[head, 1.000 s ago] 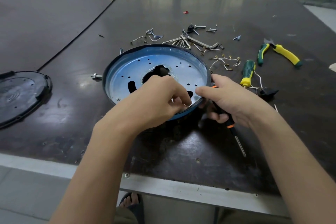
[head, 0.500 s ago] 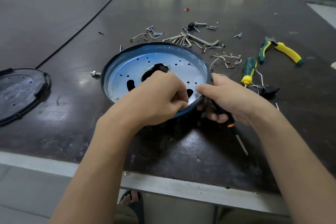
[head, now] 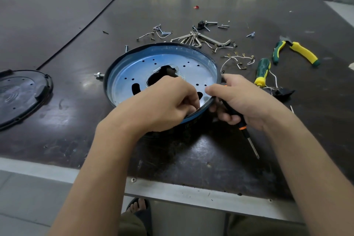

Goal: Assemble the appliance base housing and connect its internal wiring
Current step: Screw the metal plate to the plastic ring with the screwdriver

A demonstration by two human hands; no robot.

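A round base housing [head: 132,67] with a black rim and a shiny perforated metal plate inside sits tilted at the table's middle. My left hand [head: 162,105] reaches into its near side with fingers curled together, pinching something too small to make out. My right hand [head: 241,101] grips the housing's near right rim with thumb on top, and its curled fingers hold a black and orange screwdriver [head: 247,136] whose shaft points toward me. White wires with brass terminals [head: 239,59] lie just right of the housing.
A black round cover [head: 21,96] lies at the far left. Behind the housing are scattered screws, hex keys [head: 191,38] and a black knob. A green-yellow screwdriver [head: 262,72], green-yellow pliers [head: 298,51] and a black connector [head: 283,93] lie at the right. The table's front edge is near me.
Both hands stay at the housing's near rim. The left hand's fingers have shifted slightly inside the rim; the view has moved a little.
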